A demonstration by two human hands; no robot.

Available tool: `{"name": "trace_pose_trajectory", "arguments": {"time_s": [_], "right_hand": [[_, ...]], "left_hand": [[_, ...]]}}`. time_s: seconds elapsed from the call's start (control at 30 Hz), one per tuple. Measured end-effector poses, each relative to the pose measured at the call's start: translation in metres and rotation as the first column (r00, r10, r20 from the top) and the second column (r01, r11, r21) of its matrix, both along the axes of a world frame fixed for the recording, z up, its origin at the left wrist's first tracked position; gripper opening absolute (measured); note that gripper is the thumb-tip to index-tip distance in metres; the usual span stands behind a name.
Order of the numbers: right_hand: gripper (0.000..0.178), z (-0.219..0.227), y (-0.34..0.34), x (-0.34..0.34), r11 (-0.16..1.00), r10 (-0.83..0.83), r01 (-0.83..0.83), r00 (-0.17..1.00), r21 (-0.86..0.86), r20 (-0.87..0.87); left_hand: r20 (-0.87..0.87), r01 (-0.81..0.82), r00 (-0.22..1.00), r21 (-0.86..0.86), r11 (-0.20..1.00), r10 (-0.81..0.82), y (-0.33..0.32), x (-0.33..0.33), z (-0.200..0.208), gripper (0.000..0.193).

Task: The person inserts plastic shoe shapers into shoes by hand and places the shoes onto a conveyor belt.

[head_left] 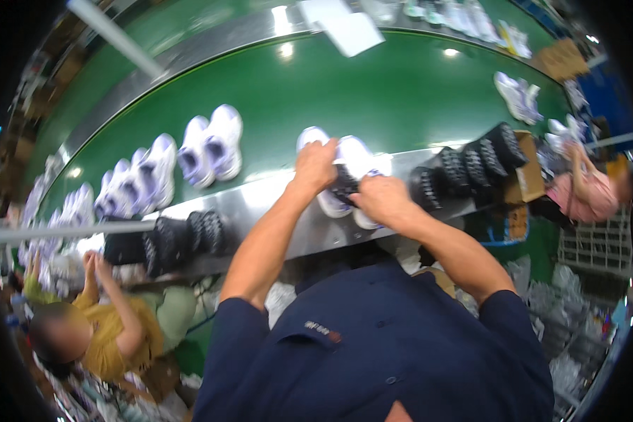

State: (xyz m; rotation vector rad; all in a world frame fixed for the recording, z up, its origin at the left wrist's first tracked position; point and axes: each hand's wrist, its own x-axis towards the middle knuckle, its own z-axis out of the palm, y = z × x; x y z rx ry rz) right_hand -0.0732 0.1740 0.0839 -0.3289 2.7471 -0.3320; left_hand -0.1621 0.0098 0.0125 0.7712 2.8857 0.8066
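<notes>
A pair of white and lavender sneakers stands in front of me where the green belt meets the metal edge, the right sneaker (355, 156) close beside the left sneaker (315, 135). My left hand (316, 167) is closed over the left sneaker, fingers curled at its upper. Between my hands is a black piece with white print (344, 183), which looks like an insole. My right hand (385, 200) pinches it at its right side, over the rear of the right sneaker. The fingertips partly hide both shoe openings.
Black printed pieces stand stacked on the metal ledge at right (471, 163) and left (186, 235). More sneakers (137, 176) line the belt (281, 84) at left. A cardboard box (529, 169) is at right. People work at both sides; white sheets (344, 28) lie at the far edge.
</notes>
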Motion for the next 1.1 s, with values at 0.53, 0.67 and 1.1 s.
{"name": "trace_pose_trajectory", "arguments": {"time_s": [0.53,0.67,1.1], "right_hand": [[0.047,0.034,-0.010,-0.010,0.987,-0.141,0.112,0.948,0.115,0.287],[0.049,0.034,-0.008,-0.017,0.990,-0.137,0.115,0.939,0.087,0.315],[0.037,0.025,-0.047,-0.022,0.984,-0.022,-0.013,0.981,0.177,0.195]], "left_hand": [[-0.186,0.373,0.879,-0.305,0.876,-0.439,-0.033,-0.020,0.022,0.059],[-0.246,0.610,0.692,-0.303,0.732,-0.679,-0.040,-0.029,0.019,0.037],[0.726,-0.393,0.643,0.585,0.709,-0.243,-0.053,-0.030,-0.046,0.036]]}}
